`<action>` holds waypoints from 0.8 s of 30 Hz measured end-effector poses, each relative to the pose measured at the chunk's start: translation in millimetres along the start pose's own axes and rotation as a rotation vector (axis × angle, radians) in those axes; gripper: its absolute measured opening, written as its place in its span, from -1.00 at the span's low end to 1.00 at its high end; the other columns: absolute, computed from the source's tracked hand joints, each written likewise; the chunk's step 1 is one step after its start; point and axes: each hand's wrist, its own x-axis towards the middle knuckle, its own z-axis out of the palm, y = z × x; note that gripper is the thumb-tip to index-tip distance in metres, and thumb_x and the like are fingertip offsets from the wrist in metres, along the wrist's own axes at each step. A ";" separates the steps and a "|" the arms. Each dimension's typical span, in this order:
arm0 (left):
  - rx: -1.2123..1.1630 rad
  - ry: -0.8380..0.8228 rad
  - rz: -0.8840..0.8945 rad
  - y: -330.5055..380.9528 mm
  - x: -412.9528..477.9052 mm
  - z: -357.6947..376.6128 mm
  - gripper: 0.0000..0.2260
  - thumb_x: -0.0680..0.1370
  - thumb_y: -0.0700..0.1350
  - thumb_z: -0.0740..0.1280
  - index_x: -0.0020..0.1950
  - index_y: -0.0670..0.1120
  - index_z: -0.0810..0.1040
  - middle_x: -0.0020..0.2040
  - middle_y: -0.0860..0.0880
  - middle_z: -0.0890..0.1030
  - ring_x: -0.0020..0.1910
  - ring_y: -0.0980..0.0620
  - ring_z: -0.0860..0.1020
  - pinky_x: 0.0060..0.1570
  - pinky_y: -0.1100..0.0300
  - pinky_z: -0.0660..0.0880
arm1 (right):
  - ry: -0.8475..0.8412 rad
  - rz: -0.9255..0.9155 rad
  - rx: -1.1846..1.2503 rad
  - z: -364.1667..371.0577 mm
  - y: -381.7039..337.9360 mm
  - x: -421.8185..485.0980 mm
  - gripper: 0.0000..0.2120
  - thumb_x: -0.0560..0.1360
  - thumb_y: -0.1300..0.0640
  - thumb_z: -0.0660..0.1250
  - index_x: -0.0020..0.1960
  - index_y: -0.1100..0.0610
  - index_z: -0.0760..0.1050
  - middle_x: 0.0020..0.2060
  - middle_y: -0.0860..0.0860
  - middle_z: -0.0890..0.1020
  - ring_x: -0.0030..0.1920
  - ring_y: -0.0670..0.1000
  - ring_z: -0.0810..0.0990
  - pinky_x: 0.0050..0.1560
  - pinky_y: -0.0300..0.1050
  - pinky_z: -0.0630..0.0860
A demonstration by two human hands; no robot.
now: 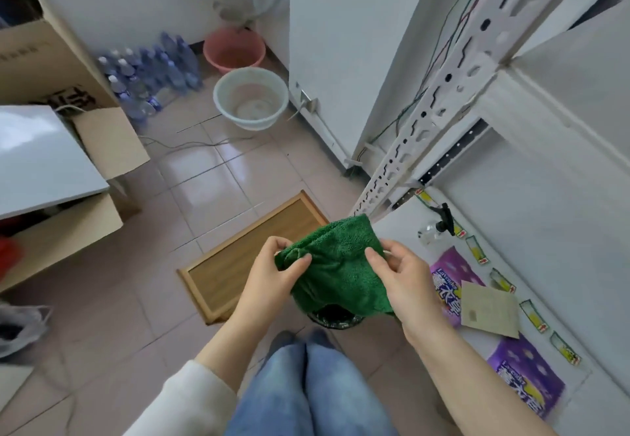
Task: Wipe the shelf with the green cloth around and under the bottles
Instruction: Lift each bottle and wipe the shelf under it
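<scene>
both your left hand and right hand pinch the green cloth; fold it into a flat pad before touching the shelf.

The green cloth is covering most of a dark bin below it, and both hands' fingertips are tucking out of sight into its folds. The second purple packet on the shelf is lying under a tan card's corner, its print blurring. The spray bottle is showing too small to read. The cardboard boxes are running off the left edge.
</scene>
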 end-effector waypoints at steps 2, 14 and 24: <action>-0.111 0.023 -0.120 -12.7 4.5 13.4 -0.88 0.50 -0.06 0.33 -0.08 -0.04 0.41 0.02 -0.17 0.59 -0.01 -0.09 0.60 -0.01 -0.14 0.58 | 0.037 -0.214 -0.360 5.2 8.6 8.3 -0.84 0.46 0.14 0.35 0.03 0.08 0.59 -0.14 -0.13 0.63 -0.12 -0.23 0.56 -0.02 -0.58 0.36; -0.514 0.145 -0.181 -29.4 17.2 21.5 -0.77 0.50 -0.19 0.32 0.14 -0.19 0.53 0.00 -0.16 0.64 -0.01 -0.07 0.62 -0.03 -0.01 0.59 | -0.373 -0.601 -0.363 5.5 52.5 45.3 -0.70 0.40 -0.02 0.32 0.10 0.01 0.58 0.15 -0.15 0.58 0.17 -0.23 0.51 0.22 -0.27 0.42; -0.757 0.113 -0.179 -55.8 47.6 10.5 -0.75 0.55 -0.18 0.22 0.18 -0.24 0.46 -0.01 -0.15 0.61 -0.16 0.07 0.64 -0.29 0.24 0.58 | -0.656 0.433 0.367 24.5 92.9 88.6 -0.26 0.00 -0.06 0.64 0.12 0.10 0.50 -0.01 0.03 0.66 0.01 0.01 0.64 -0.03 -0.08 0.61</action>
